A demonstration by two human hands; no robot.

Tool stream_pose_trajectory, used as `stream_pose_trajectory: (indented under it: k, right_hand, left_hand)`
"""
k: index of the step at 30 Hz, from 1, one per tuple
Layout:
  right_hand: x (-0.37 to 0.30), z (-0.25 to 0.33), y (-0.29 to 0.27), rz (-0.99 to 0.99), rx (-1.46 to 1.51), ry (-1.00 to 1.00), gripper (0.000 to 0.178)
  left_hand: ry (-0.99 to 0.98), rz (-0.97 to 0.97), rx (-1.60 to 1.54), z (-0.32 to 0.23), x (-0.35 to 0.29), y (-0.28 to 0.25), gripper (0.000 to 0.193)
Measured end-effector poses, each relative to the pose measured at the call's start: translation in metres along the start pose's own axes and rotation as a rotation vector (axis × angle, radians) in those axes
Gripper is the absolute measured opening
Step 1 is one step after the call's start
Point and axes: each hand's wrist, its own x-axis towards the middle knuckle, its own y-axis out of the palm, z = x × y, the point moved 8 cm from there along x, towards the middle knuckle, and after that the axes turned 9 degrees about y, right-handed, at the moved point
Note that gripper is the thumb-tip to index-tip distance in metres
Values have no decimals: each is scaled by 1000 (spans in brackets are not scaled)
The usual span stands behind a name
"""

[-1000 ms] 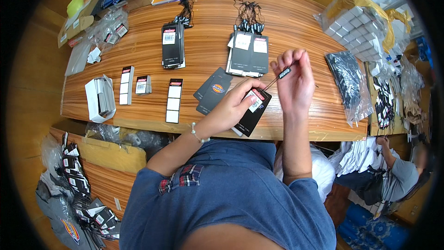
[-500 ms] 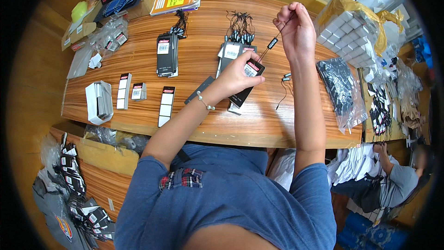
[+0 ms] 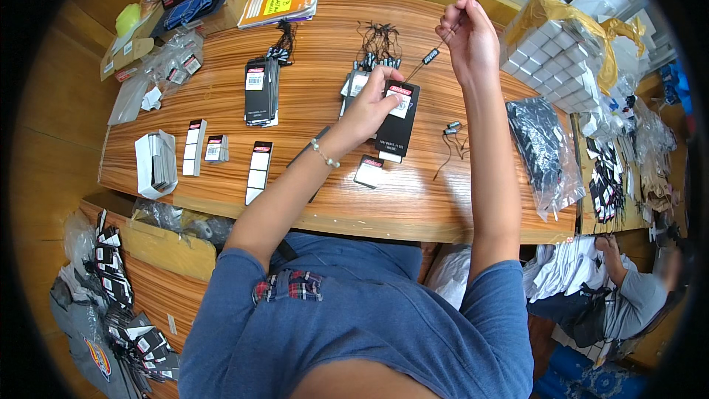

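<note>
Since a moment ago both hands have lifted away from the body toward the far side of the worktop [image 3: 413, 210], and the right hand has climbed highest, drawing the string out long.

Going left to right: a white box of tags [image 3: 155, 165] sits near the left edge, then loose narrow tags [image 3: 258, 171], then a black tag stack [image 3: 260, 92]. Past those, the left hand [image 3: 367, 107] pinches the upper end of a black hang tag [image 3: 397, 120], thumb and fingers pressed on its top corner, the tag's long axis running toward the person. From that corner a thin string [image 3: 416, 72] with a small black seal [image 3: 430, 55] slants up and rightward to the right hand [image 3: 467, 38], whose fingertips are closed on the string's far end. So the tag lies down-left of the right grip, and the left hand is the nearer one. Farther right lie spare string loops [image 3: 452, 137], a bag of black strings [image 3: 543, 151] and a wrapped block of white boxes [image 3: 557, 48].
</note>
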Motion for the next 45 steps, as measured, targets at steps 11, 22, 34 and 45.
stream_pose_trajectory:
  k: [11,22,34,45]
  right_hand:
    - [45,-31,-13,-182,-412,51,20]
    - [104,-127,-49,-127,-741,537,19]
    - [62,-105,-35,-61,-1280,-56,29]
    - [-72,-120,-35,-202,-1482,380,59]
  left_hand:
    - [233,-77,1089,-20,27,-26,27]
    - [397,84,1427,-30,-18,-15,33]
    - [302,-17,1116,-36,-37,-54,47]
    - [6,-180,746,21,-29,-75,69]
